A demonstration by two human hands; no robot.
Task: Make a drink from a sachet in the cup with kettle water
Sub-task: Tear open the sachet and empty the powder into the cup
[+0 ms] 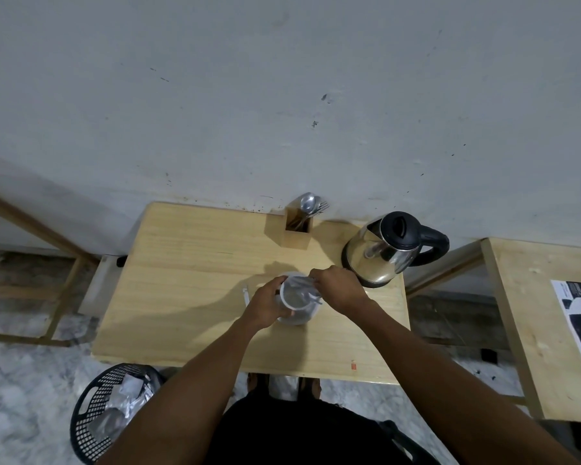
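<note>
A white cup (296, 312) stands on the wooden table (188, 290) near its middle. My left hand (265, 307) wraps around the cup's left side. My right hand (339, 288) is over the cup's rim, pinching a silvery sachet (297, 285) that hangs into the cup's mouth. A steel kettle (381, 253) with a black lid and handle stands just right of my right hand. A thin white strip (246, 296) lies on the table left of the cup, partly behind my left hand.
A wooden holder (297, 234) with spoons and forks stands at the table's back edge against the wall. A black mesh bin (111, 411) with silvery wrappers sits on the floor at the front left. A second table (534, 330) with a printed sheet is to the right.
</note>
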